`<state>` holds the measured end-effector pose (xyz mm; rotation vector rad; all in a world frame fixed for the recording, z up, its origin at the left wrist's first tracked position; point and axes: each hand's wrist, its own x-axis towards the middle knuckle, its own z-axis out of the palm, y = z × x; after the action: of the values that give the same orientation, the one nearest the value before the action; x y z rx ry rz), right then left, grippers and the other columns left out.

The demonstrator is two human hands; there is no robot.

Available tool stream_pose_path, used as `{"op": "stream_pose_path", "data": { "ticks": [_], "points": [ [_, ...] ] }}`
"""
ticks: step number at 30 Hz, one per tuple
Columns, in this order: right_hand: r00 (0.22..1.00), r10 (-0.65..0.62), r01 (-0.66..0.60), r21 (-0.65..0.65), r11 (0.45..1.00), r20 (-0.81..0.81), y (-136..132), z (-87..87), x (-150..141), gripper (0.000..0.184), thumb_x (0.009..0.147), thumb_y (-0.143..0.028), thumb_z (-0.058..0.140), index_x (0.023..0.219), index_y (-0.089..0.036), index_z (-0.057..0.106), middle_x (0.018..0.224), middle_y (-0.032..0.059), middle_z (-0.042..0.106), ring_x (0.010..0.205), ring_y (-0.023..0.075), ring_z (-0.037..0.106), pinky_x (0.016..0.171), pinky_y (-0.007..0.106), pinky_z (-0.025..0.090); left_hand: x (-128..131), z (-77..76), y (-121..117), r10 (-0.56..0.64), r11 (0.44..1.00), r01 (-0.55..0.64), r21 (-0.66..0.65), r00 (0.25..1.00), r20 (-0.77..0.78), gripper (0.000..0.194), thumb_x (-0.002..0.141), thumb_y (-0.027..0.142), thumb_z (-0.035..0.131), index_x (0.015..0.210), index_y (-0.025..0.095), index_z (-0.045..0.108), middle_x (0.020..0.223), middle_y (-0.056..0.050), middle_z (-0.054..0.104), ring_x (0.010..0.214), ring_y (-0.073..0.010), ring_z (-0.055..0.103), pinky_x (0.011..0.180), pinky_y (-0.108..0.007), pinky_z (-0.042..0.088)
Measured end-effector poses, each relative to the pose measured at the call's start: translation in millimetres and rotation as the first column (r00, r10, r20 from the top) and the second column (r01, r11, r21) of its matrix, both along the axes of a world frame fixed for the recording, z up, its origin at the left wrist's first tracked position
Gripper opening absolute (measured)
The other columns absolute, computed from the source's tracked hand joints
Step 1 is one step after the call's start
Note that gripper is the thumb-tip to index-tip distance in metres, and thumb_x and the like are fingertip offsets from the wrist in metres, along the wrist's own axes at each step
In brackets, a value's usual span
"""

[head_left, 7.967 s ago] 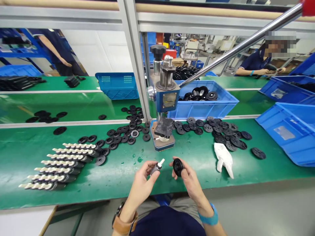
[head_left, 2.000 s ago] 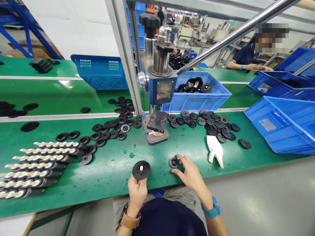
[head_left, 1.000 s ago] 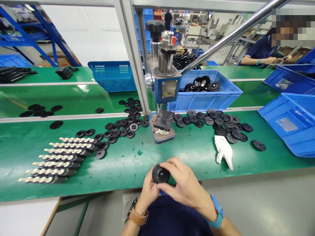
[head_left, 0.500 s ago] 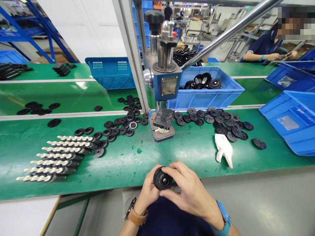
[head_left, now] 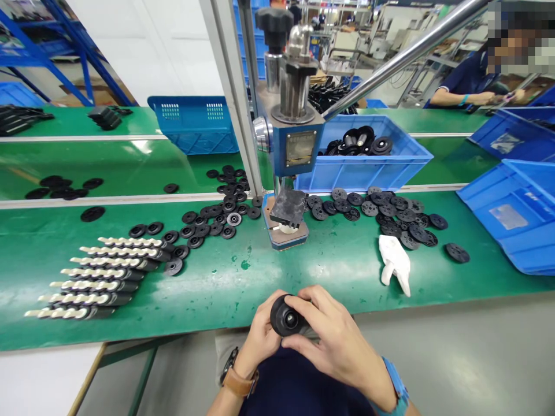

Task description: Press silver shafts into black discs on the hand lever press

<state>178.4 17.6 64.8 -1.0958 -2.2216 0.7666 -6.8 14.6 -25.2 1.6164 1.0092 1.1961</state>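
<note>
Close to my body, at the bench's front edge, both hands grip a round black plastic part (head_left: 282, 316) with a flange and a ringed hub. Its hub end faces up towards me, with a small pale centre. My left hand (head_left: 263, 330) is closed around its left side. My right hand (head_left: 332, 334) pinches it from the right, thumb below and fingers above. Beyond them stands a hand press (head_left: 299, 151) with a black block (head_left: 289, 207) at its base. Several black discs (head_left: 217, 216) lie left of the press, and flat discs with holes (head_left: 403, 215) lie to its right.
A row of black parts with cream-coloured strips (head_left: 99, 271) lies at the left. A white glove or cloth (head_left: 394, 257) rests at the right. Blue bins (head_left: 364, 167) stand behind and at the far right. The press's long lever (head_left: 407, 58) slants up rightwards. A co-worker (head_left: 466, 86) sits across.
The view has shifted very slightly. Both hands keep the same hold on the round black part, and the bench items stay where they were.
</note>
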Motion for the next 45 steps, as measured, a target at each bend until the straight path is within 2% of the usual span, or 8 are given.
{"op": "stream_pose_path", "data": {
  "ticks": [5,11,17,28,35,40,45],
  "points": [
    [0.999,-0.009,0.009,-0.014,1.000,0.035,-1.4,1.8,-0.9,0.052,0.088,-0.023,0.079,0.134,-0.021,0.054,0.116,0.0108,0.059,0.101,0.0278,0.061,0.084,0.044,0.058,-0.9,-0.3,-0.9,0.008,1.000,-0.008,0.006,1.000,-0.023,0.018,0.096,0.029,0.055,0.089,0.020,0.069,0.085,-0.005,0.067,0.077,-0.0204,0.064,0.070,-0.031,0.055],
    [0.998,-0.012,0.014,-0.023,1.000,0.054,-3.0,3.7,-0.1,0.050,0.089,-0.024,0.078,0.134,-0.021,0.055,0.115,0.0105,0.059,0.100,0.0274,0.060,0.083,0.043,0.058,-2.3,-1.4,-2.0,0.015,1.000,-0.016,-0.008,0.997,-0.075,0.018,0.093,0.028,0.055,0.089,0.019,0.071,0.084,-0.006,0.068,0.078,-0.0217,0.065,0.072,-0.033,0.057],
    [0.998,-0.005,0.006,-0.018,1.000,0.062,-4.3,4.1,0.2,0.050,0.089,-0.025,0.078,0.134,-0.021,0.055,0.114,0.0104,0.059,0.099,0.0274,0.060,0.082,0.043,0.058,-1.5,0.6,-1.5,0.003,1.000,-0.002,0.013,0.998,-0.055,0.017,0.093,0.025,0.054,0.083,0.019,0.067,0.081,-0.005,0.065,0.075,-0.0198,0.062,0.068,-0.030,0.054],
    [0.997,0.000,0.001,-0.006,1.000,0.073,-7.5,6.9,2.2,0.049,0.092,-0.025,0.074,0.136,-0.020,0.053,0.114,0.0110,0.060,0.099,0.0276,0.060,0.082,0.044,0.058,0.6,9.4,1.1,-0.027,0.999,0.029,0.037,0.998,-0.056,0.021,0.096,0.029,0.055,0.082,0.019,0.067,0.081,-0.005,0.066,0.073,-0.0199,0.062,0.066,-0.030,0.053],
    [1.000,-0.022,0.022,-0.054,0.998,-0.002,0.6,-0.4,5.0,0.055,0.088,-0.027,0.079,0.136,-0.024,0.053,0.115,0.0092,0.060,0.100,0.0260,0.062,0.084,0.042,0.058,-0.9,5.6,0.1,0.042,0.997,-0.035,0.070,0.993,-0.109,0.031,0.097,0.036,0.056,0.072,0.019,0.065,0.069,-0.003,0.059,0.066,-0.0181,0.055,0.060,-0.029,0.049],
    [1.000,-0.022,0.021,-0.057,0.998,-0.018,-0.7,-2.8,4.8,0.054,0.089,-0.027,0.078,0.137,-0.026,0.053,0.116,0.0093,0.060,0.102,0.0261,0.062,0.085,0.042,0.058,-1.9,3.9,-0.3,0.012,1.000,-0.009,0.023,0.995,-0.096,0.028,0.097,0.035,0.054,0.076,0.019,0.065,0.073,-0.003,0.060,0.070,-0.0191,0.057,0.064,-0.029,0.050],
    [1.000,-0.009,0.009,-0.016,1.000,-0.016,-5.4,-0.5,2.0,0.051,0.091,-0.028,0.075,0.137,-0.024,0.052,0.115,0.0105,0.061,0.100,0.0274,0.061,0.083,0.044,0.058,-1.5,11.1,1.1,-0.057,0.997,0.056,-0.047,0.998,-0.029,0.017,0.097,0.028,0.054,0.095,0.018,0.068,0.093,-0.007,0.067,0.084,-0.0223,0.064,0.075,-0.033,0.053]
  ]
}}
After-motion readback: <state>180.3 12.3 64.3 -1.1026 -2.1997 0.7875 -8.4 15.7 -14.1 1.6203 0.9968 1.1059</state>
